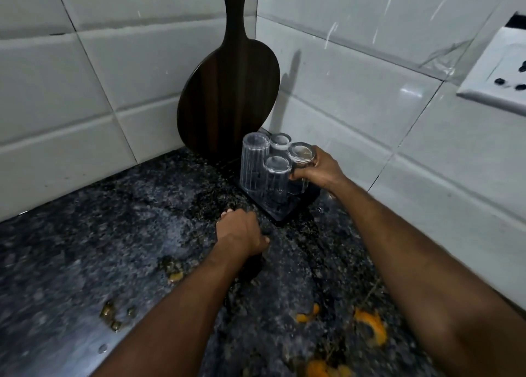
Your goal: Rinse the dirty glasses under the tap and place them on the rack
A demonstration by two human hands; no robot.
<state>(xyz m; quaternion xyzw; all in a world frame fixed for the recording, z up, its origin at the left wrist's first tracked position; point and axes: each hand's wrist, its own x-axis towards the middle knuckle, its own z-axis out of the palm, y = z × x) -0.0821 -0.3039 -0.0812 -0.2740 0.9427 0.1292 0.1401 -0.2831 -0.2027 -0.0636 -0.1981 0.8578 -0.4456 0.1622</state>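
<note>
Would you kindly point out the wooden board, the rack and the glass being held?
wooden board [227, 100]: head view, middle of its round face.
rack [284, 215]: head view, near corner of its dark base.
held glass [300, 153]: head view, its upturned bottom.

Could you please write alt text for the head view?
A right hand grips an upturned glass on a dark rack beside three others, in a tiled corner. The left hand rests on the counter; a wooden board leans behind.
</note>
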